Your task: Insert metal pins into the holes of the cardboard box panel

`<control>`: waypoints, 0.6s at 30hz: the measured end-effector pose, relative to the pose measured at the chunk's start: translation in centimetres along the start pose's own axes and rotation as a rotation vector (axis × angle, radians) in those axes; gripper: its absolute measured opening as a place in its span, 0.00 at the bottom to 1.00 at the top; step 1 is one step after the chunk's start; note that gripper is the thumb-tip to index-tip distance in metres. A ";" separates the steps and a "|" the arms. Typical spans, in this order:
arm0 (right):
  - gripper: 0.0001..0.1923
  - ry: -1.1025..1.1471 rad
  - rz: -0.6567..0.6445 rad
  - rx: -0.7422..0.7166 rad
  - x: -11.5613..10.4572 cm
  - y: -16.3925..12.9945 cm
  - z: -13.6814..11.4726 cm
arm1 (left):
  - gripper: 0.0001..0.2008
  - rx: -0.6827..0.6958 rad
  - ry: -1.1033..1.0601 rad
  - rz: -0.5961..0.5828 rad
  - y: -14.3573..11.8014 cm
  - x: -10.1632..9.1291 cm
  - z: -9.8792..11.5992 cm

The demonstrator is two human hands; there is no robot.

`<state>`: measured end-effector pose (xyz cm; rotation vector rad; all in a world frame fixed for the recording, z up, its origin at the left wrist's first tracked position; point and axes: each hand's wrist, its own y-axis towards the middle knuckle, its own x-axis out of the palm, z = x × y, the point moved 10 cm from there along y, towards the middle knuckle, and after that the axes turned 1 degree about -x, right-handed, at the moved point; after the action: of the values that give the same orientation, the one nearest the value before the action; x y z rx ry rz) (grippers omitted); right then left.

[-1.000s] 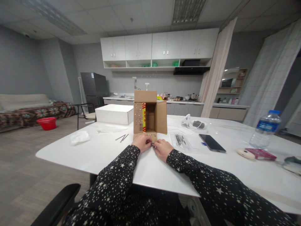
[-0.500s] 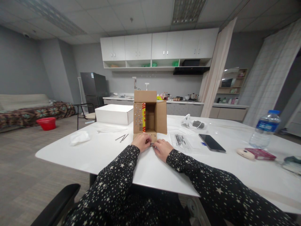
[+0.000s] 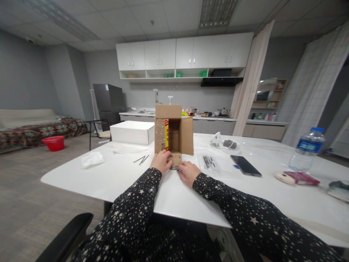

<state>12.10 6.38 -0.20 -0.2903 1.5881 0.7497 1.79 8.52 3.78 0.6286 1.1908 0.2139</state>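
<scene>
A small brown cardboard box (image 3: 174, 131) stands on its side on the white table (image 3: 131, 178), its open face toward me, flaps spread and many small metal pieces stuck in the left flap. My left hand (image 3: 161, 161) rests on the lower flap with its fingers curled on the flap's edge. My right hand (image 3: 187, 172) lies on the table just right of it and pinches a small metal piece (image 3: 175, 167) at the flap's front edge. Both arms wear black star-print sleeves.
Loose metal pins (image 3: 141, 159) and a crumpled tissue (image 3: 92, 159) lie left of the box, a white box (image 3: 133, 132) behind. To the right are a plastic bag of parts (image 3: 211, 163), a phone (image 3: 245, 165), a water bottle (image 3: 307, 149) and a red pack (image 3: 301, 178).
My left hand has moved slightly forward and up onto the box's lower flap. My right hand has stayed almost still.
</scene>
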 end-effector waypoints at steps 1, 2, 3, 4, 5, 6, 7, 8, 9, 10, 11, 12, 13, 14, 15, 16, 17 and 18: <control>0.13 0.001 0.002 -0.002 0.0 0.0 0.0 | 0.10 -0.010 0.008 0.011 0.0 -0.1 -0.1; 0.13 0.002 0.005 -0.003 0.1 0.0 0.0 | 0.11 -0.018 0.015 0.017 0.0 -0.1 -0.3; 0.13 0.003 0.007 -0.004 0.1 0.1 0.1 | 0.11 -0.023 0.024 0.015 0.0 0.0 -0.4; 0.13 0.005 0.009 -0.004 0.1 0.1 0.1 | 0.12 -0.025 0.033 0.006 0.0 0.2 -0.5; 0.13 0.006 0.011 -0.003 0.2 0.1 0.1 | 0.13 -0.025 0.040 -0.008 0.0 0.5 -0.5; 0.14 0.006 0.011 -0.003 0.2 0.1 0.1 | 0.14 -0.022 0.046 -0.023 0.0 0.7 -0.6; 0.14 0.006 0.011 -0.003 0.2 0.1 0.1 | 0.14 -0.017 0.050 -0.037 0.0 1.0 -0.6; 0.14 0.006 0.010 -0.002 0.2 0.1 0.1 | 0.14 -0.013 0.053 -0.046 0.0 1.1 -0.6; 0.14 0.005 0.009 -0.002 0.1 0.1 0.1 | 0.14 -0.009 0.054 -0.050 0.0 1.2 -0.6; 0.14 0.003 0.007 -0.002 0.1 0.1 0.1 | 0.14 -0.006 0.054 -0.051 0.0 1.2 -0.5; 0.14 0.002 0.005 -0.003 0.1 0.1 0.1 | 0.14 -0.005 0.055 -0.051 0.0 1.2 -0.5; 0.14 0.002 0.005 -0.003 0.1 0.1 0.0 | 0.14 -0.006 0.055 -0.051 0.0 1.2 -0.5; 0.14 0.001 0.004 -0.003 0.1 0.1 0.0 | 0.14 -0.009 0.056 -0.050 0.0 1.1 -0.5; 0.13 0.002 0.008 -0.004 0.1 0.1 0.0 | 0.14 -0.013 0.057 -0.050 0.0 1.1 -0.5; 0.13 0.003 0.012 -0.004 0.0 0.1 0.0 | 0.14 -0.018 0.057 -0.050 0.0 1.0 -0.5; 0.13 0.005 0.017 -0.005 0.0 0.1 0.0 | 0.14 -0.024 0.057 -0.051 -0.1 1.0 -0.5; 0.13 0.009 0.019 -0.005 0.0 0.1 0.0 | 0.14 -0.028 0.056 -0.051 -0.1 1.0 -0.5; 0.13 0.011 0.020 -0.003 0.0 0.1 0.1 | 0.14 -0.030 0.055 -0.052 -0.1 1.0 -0.5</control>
<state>12.10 6.47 -0.20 -0.2821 1.6024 0.7671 1.66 9.14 2.79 0.5684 1.2534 0.2061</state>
